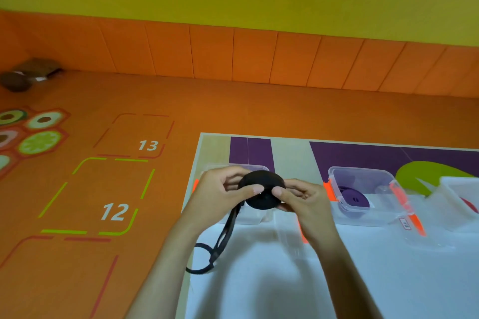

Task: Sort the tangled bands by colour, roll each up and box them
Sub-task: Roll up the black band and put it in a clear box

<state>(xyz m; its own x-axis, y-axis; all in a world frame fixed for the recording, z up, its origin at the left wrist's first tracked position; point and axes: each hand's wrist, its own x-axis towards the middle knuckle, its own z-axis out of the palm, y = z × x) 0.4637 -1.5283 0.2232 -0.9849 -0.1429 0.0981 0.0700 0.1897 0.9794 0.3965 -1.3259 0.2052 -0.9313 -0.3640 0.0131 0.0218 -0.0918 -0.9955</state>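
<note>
I hold a black band (260, 188), mostly wound into a thick roll, above the table. My left hand (223, 189) grips the roll from the left, thumb on its face. From the right, my right hand (300, 197) pinches it. The loose tail of the band (220, 243) hangs down and loops on the white sheet near the table's left edge. A clear box (334, 176) with orange clips, to the right, holds a rolled purple band (353, 198). Another clear box (207, 169) sits behind my hands, largely hidden.
A third clear box (456, 189) at the far right shows something red inside. A clear lid with an orange clip (414, 220) lies by the purple box. The orange floor (116, 189) with numbered outlines lies to the left. An orange padded wall (233, 54) runs behind.
</note>
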